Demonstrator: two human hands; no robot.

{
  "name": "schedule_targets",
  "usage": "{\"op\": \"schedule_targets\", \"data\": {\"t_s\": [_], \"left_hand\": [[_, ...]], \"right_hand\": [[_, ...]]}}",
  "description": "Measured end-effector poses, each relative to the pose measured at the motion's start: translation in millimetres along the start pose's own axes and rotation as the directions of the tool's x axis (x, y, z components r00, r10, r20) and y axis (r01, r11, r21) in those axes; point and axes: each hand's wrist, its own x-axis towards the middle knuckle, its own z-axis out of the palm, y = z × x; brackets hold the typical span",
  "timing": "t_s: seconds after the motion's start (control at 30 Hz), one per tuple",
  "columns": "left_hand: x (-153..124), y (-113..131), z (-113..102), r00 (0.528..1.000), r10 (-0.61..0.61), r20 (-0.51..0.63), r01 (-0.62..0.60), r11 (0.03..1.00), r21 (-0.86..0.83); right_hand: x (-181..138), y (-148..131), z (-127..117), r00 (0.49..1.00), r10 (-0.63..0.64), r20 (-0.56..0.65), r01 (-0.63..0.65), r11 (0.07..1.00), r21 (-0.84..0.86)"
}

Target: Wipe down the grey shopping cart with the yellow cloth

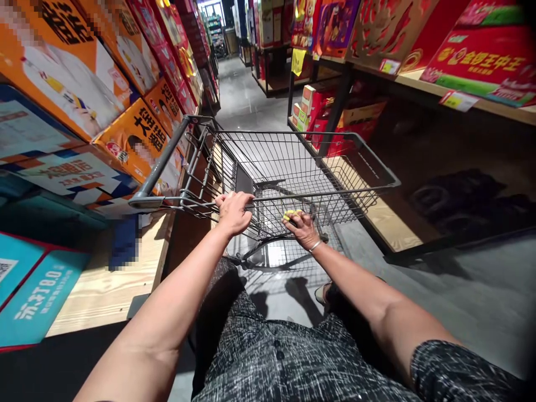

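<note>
Nearest us is a black garment flecked with white point(276, 357), its wearer standing before a grey metal wire shopping cart point(301, 195) set side-on to the body. We see the left hand point(235, 212) grasping the cart's near top rail, fingers curled over it. The right hand point(303, 229), with a silver bangle point(315, 245) at its wrist, is clenched around a small yellow item point(288, 214) by the cart's near wire side, below that rail; we cannot tell whether the knuckles touch the wires. Left of the cart we find stacked orange printed cardboard boxes point(138, 125) and, lower and closer to us, a turquoise box with white lettering point(54, 296) on a pale wooden shelf point(96, 290). Right of the cart, a black-framed wooden rack point(389, 229) bears red printed cartons point(486, 61) on its upper board. Beyond the cart, a glossy grey floor point(251, 106) runs between displays.
</note>
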Motion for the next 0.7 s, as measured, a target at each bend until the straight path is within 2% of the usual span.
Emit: {"op": "schedule_targets", "data": {"t_s": [0.13, 0.2, 0.27, 0.4, 0.5, 0.6, 0.7], "left_hand": [[-1, 3, 2, 1.0, -0.009, -0.003, 0.009, 1.0, -0.018], [1, 3, 3, 1.0, -0.01, -0.012, 0.009, 0.999, -0.03], [3, 3, 4, 1.0, -0.012, -0.021, 0.011, 0.999, -0.037], [9, 5, 6, 1.0, -0.017, -0.02, 0.016, 0.999, -0.046], [14, 11, 10, 1.0, -0.008, -0.02, 0.006, 0.998, -0.062], [21, 18, 16, 1.0, 0.017, -0.024, -0.019, 0.997, -0.072], [29, 23, 19, 1.0, 0.026, -0.013, -0.026, 0.996, -0.082]], "right_hand": [[-41, 5, 24, 0.958, 0.063, 0.28, -0.05, 0.997, -0.053], [-44, 8, 23, 0.942, 0.063, 0.329, -0.045, 0.997, -0.062], [-38, 11, 15, 0.948, 0.038, 0.315, -0.02, 0.998, -0.059], [-9, 14, -13, 0.984, -0.044, 0.17, 0.05, 0.998, -0.032], [18, 18, -39, 0.994, -0.094, -0.052, 0.094, 0.996, -0.01], [45, 28, -61, 0.954, -0.034, -0.297, 0.032, 0.999, -0.013], [58, 42, -67, 0.881, 0.071, -0.467, -0.089, 0.996, -0.015]]}}
